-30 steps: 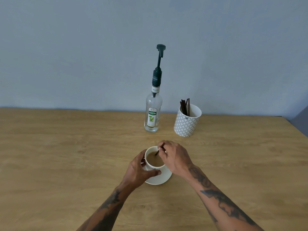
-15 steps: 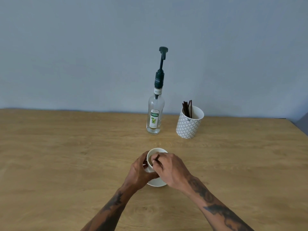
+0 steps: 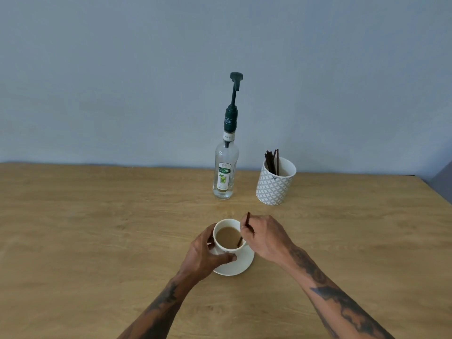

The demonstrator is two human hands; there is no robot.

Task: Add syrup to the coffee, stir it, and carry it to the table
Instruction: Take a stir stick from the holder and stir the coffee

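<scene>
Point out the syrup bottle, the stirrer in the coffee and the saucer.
syrup bottle [image 3: 224, 178], head view, on its front label.
stirrer [image 3: 247, 220], head view, on the shaft above the fingers.
saucer [image 3: 238, 266], head view, on the bare near-right rim.

The left side of the cup [image 3: 228, 237] and saucer [image 3: 233, 265] is covered by the left hand [image 3: 205, 255]. The stirrer's [image 3: 244, 228] middle is hidden in the right hand [image 3: 265, 238], its tip sunk in coffee [image 3: 227, 237]. Both forearms are cut off at the lower edge. The small print on the bottle [image 3: 225, 174] label cannot be read.
</scene>
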